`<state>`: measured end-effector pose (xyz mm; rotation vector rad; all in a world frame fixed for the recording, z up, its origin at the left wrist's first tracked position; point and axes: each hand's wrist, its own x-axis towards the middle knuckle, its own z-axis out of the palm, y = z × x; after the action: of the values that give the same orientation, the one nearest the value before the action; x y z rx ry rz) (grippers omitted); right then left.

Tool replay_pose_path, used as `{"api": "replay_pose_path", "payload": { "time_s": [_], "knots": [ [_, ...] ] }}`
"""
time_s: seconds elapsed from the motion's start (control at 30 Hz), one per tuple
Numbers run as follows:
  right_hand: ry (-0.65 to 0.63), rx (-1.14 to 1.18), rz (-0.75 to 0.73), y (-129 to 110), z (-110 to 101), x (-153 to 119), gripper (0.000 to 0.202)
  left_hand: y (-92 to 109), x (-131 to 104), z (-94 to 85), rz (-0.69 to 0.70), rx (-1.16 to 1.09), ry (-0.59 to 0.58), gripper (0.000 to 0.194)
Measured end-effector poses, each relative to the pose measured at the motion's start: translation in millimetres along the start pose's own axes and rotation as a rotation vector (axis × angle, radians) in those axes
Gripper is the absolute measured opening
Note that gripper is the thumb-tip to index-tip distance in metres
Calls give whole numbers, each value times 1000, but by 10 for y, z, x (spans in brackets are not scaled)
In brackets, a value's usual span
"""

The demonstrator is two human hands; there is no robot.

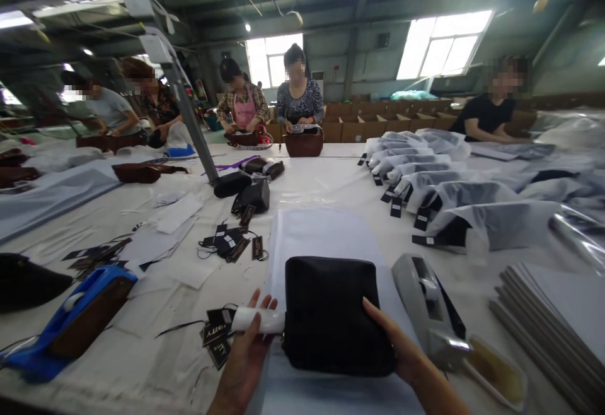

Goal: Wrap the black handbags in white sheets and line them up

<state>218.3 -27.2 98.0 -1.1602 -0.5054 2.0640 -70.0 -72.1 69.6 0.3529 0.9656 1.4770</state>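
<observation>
Black bag [331, 314], held broad face toward the camera over the pale plastic sheet [326, 232], close to the near side of the white table [326, 178]. Could not tell whether rested there or lifted just clear. Gripped at the right edge by the right hand [399, 342], thumb on the front, fingers hidden behind. White-wrapped roll [262, 320] at the bag's left side, held lightly by the left hand [246, 352] between thumb and fingers; could not make out how joined.

Handling, as judged: seemed best to hold the right edge steady, thumb flat, so as not to crease the soft-looking face. Looked wise to guide the roll without pulling. Called for care with the black tags [218, 333] just beside the left hand, likely to snag or slip beneath the bag.

Around: grey tape dispenser [425, 308] just right of the bag, near the right wrist; stack of grey-edged sheets [553, 333] beyond. Blue tape dispenser [80, 314] well left. Loose tags [231, 241] ahead, then small black bags [253, 197] near the metal pole [191, 112]. Farther right, row of bags in translucent wrapping [428, 181]. Across the table, co-worker [301, 103] with brown bag [304, 144]. Judged chief hindrance: dispenser and tags, crowding both sides.
</observation>
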Motion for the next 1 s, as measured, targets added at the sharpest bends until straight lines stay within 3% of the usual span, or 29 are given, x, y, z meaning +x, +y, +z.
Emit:
{"api": "replay_pose_path", "payload": {
  "time_s": [0.23, 0.37, 0.5, 0.77, 0.9, 1.0],
  "knots": [
    [32, -12, -57, -50, -105, 267, 58, 78, 251, 115, 131, 276, 1, 62],
    [60, -30, -79, -74, -175, 372, 60, -57, 389, 47, 42, 166, 100, 46],
    [48, -40, -206, -83, -204, 422, 59, -183, 407, -4, -44, 90, 175, 31],
    [142, -117, -341, -10, -266, 453, 53, -129, 368, 81, -2, 159, 98, 26],
    [270, -316, -463, -15, -395, 474, 56, -125, 374, 82, -76, 243, 126, 16],
    [425, -562, -570, 6, -547, 336, 64, -82, 315, -59, -138, 243, 154, 19]
  ]
}}
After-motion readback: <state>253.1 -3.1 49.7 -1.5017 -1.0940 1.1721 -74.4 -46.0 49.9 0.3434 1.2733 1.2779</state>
